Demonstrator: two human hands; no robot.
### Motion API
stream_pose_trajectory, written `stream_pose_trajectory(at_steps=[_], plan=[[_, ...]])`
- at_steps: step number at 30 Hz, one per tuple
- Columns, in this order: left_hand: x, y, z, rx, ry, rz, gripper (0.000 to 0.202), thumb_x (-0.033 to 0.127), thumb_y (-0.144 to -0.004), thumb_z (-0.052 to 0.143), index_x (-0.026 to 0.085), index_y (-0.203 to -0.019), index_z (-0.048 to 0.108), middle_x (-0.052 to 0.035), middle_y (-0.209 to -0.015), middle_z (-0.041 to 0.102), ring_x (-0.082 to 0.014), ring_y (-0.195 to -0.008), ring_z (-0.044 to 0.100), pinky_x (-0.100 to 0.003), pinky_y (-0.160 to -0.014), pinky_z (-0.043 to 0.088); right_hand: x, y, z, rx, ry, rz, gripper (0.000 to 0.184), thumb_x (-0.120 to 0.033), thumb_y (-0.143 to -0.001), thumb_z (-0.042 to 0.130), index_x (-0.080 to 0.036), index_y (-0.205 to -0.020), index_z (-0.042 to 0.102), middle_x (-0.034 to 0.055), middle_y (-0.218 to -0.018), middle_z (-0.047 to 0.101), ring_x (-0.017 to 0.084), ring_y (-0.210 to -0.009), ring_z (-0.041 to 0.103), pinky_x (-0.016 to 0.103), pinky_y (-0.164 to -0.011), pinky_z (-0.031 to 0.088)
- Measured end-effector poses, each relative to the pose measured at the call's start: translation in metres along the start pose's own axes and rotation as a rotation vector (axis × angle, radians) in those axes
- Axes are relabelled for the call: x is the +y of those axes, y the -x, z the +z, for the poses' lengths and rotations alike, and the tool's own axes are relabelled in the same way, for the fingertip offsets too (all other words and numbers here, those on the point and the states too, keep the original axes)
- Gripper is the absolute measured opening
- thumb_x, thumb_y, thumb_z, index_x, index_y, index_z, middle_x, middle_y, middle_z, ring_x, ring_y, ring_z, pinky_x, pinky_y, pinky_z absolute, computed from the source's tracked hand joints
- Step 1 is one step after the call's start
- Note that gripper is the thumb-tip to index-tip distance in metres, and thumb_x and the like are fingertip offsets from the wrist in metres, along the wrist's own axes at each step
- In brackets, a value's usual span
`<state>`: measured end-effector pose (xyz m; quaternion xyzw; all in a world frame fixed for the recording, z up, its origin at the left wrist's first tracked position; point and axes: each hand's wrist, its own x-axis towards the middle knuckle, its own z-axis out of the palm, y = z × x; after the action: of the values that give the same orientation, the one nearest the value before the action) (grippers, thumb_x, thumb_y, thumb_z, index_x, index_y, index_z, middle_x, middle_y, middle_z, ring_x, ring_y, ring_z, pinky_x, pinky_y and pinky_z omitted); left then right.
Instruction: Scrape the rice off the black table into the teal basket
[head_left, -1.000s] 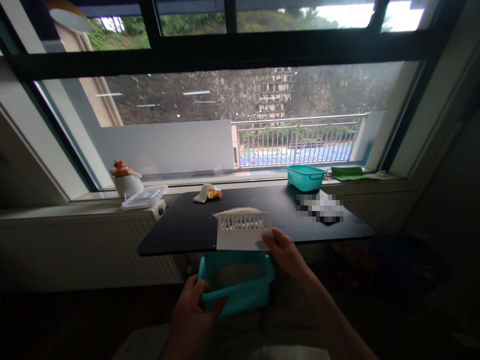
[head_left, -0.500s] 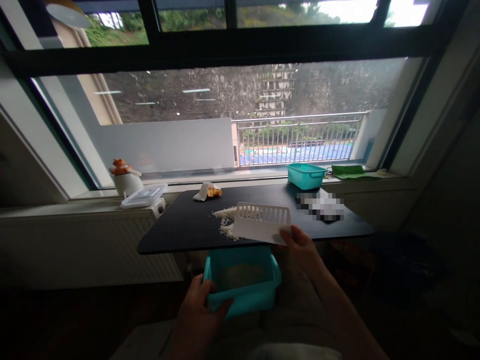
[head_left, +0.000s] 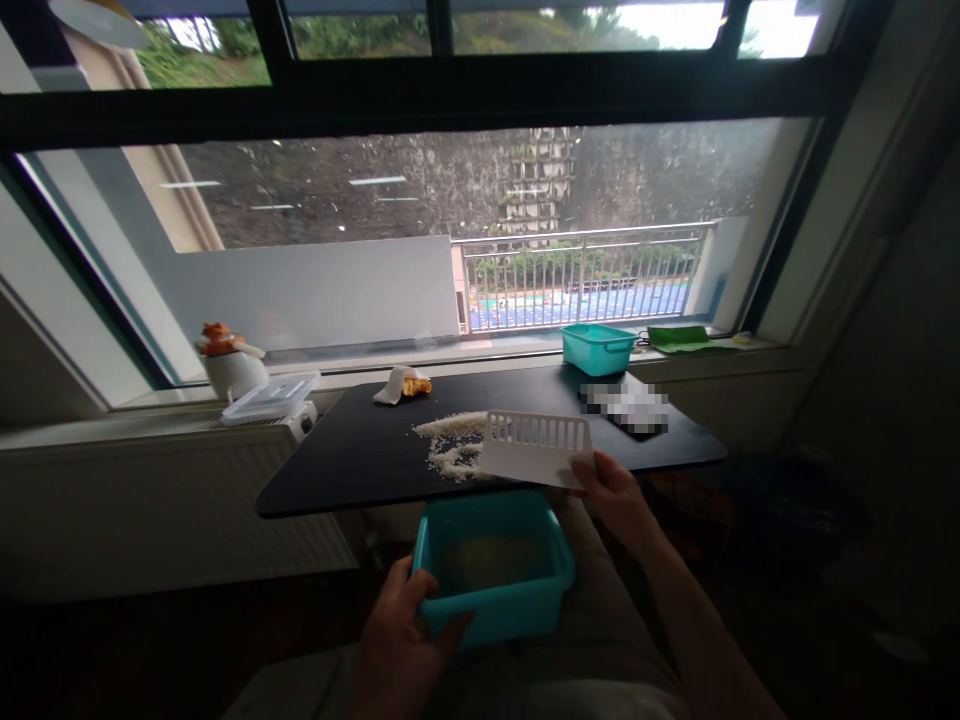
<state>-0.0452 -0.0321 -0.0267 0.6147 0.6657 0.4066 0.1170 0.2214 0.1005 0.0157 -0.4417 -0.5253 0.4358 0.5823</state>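
Observation:
My left hand [head_left: 409, 620] is closed on the near left corner of a teal plastic basin [head_left: 499, 622], held below the table's front edge. Pale grains that look like rice [head_left: 491, 560] lie in its bottom. My right hand [head_left: 615, 490] grips the right end of a flat white plastic panel [head_left: 532, 462] with a row of slots along its far edge. The panel is over the table's near part, at the right side of spilled white rice [head_left: 454, 425]. Some of the rice is hidden behind the panel.
The dark table [head_left: 337, 460] stands against the window. On it are a crumpled tissue with an orange-yellow thing [head_left: 416, 386] and a blurred-out object [head_left: 626, 405]. A second teal basin [head_left: 598, 350] is at the back right. A clear plastic lid [head_left: 271, 396] rests on the radiator [head_left: 165, 500].
The white panel has shifted right relative to the rice, uncovering more of the pile. The basin is still held below the table edge. The view has turned slightly right.

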Motion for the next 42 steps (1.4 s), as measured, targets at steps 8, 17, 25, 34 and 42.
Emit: stream_pose_trajectory(at_steps=[8, 17, 25, 34, 42], plan=[[-0.003, 0.001, 0.003, -0.005, -0.001, 0.007, 0.025, 0.036, -0.068, 0.075, 0.021, -0.069, 0.055, -0.0026, -0.104, 0.061, -0.0204, -0.084, 0.065, -0.029, -0.070, 0.053, 0.001, 0.000, -0.001, -0.029, -0.003, 0.008, 0.039, -0.054, -0.072, 0.075, -0.022, -0.094, 0.072, 0.0063, -0.088, 0.077, 0.028, -0.084, 0.072, 0.036, -0.065, 0.060], [-0.007, 0.001, 0.003, -0.008, -0.002, 0.015, 0.025, 0.038, -0.069, 0.074, 0.022, -0.071, 0.055, -0.0020, -0.102, 0.060, -0.0202, -0.085, 0.064, -0.029, -0.071, 0.052, -0.001, 0.004, -0.011, -0.055, -0.002, 0.004, 0.046, -0.058, -0.069, 0.076, -0.020, -0.094, 0.073, 0.0051, -0.087, 0.077, 0.026, -0.079, 0.071, 0.032, -0.059, 0.059], [-0.006, 0.000, 0.003, -0.022, -0.004, 0.009, 0.025, 0.038, -0.070, 0.074, 0.022, -0.072, 0.055, -0.0018, -0.101, 0.059, -0.0209, -0.087, 0.064, -0.030, -0.072, 0.051, 0.004, 0.004, -0.020, -0.054, 0.013, -0.007, 0.040, -0.054, -0.074, 0.075, -0.020, -0.094, 0.074, 0.0046, -0.087, 0.076, 0.025, -0.077, 0.070, 0.034, -0.063, 0.058], [-0.006, -0.001, 0.003, -0.018, 0.000, 0.021, 0.026, 0.039, -0.071, 0.074, 0.022, -0.073, 0.055, -0.0017, -0.102, 0.060, -0.0201, -0.086, 0.064, -0.028, -0.071, 0.052, 0.002, 0.005, -0.014, -0.049, 0.028, 0.004, 0.043, -0.056, -0.073, 0.074, -0.019, -0.093, 0.073, 0.0054, -0.085, 0.075, 0.026, -0.077, 0.069, 0.033, -0.058, 0.058], [-0.004, 0.000, 0.002, -0.005, -0.004, 0.021, 0.025, 0.038, -0.069, 0.075, 0.022, -0.071, 0.055, -0.0016, -0.098, 0.060, -0.0192, -0.082, 0.064, -0.028, -0.069, 0.052, -0.003, 0.007, -0.008, -0.082, 0.013, 0.019, 0.040, -0.054, -0.073, 0.074, -0.020, -0.094, 0.072, 0.0050, -0.087, 0.075, 0.026, -0.080, 0.070, 0.032, -0.059, 0.058]])
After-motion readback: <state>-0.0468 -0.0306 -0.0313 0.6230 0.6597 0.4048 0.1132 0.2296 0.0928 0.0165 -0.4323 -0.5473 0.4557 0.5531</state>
